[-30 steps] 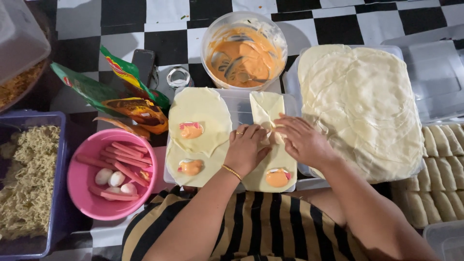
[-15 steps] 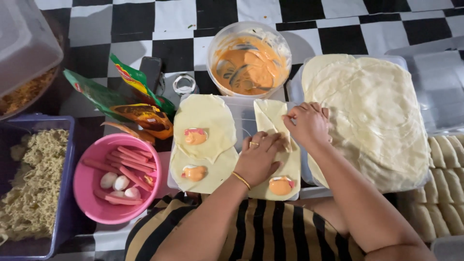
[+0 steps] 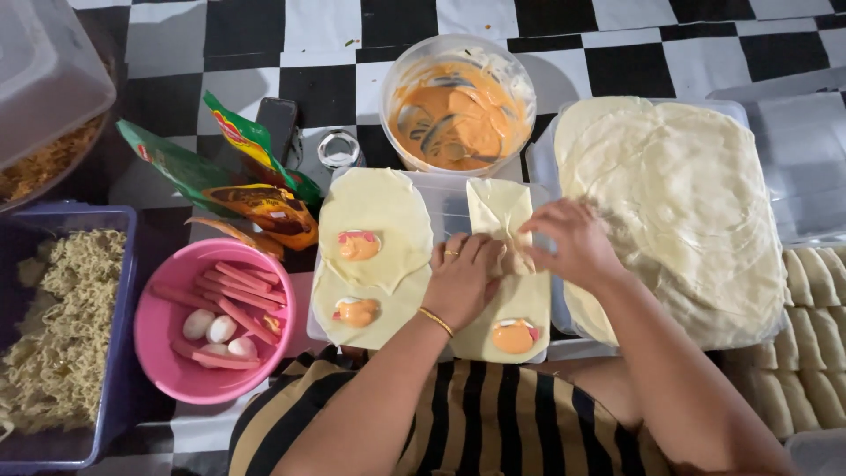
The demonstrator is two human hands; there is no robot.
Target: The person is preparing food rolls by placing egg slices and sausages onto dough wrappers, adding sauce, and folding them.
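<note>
1. Nearest the camera: a striped garment point(image 3: 493, 432), both forearms reaching forward over it.
2. Left hand point(image 3: 467, 278), with a ring and a gold bangle, lies palm down on the half-folded wrapper point(image 3: 500, 220); fingers curled loosely, pressing the fold flat. No closed grip seen.
3. Right hand point(image 3: 573, 242) meets it from the right, fingertips pinching the same wrapper's edge at the fold, presumably to tuck it over the filling.
4. Wrapper lies on an upturned clear lid point(image 3: 449, 207) serving as work surface. On it too: three open wrappers point(image 3: 374, 216) with orange filling dabs, laid flat and ready to hand.
5. Left: pink bowl point(image 3: 216, 322) of sausage strips and small eggs; purple tray point(image 3: 53, 335) of noodles.
6. Right: stack of plain wrappers point(image 3: 679, 203), just beside the hands; finished rolls point(image 3: 815, 335) in rows.
7. Farthest: tub of orange sauce point(image 3: 458, 110), sachets point(image 3: 229, 181), checked floor point(image 3: 617, 35).
</note>
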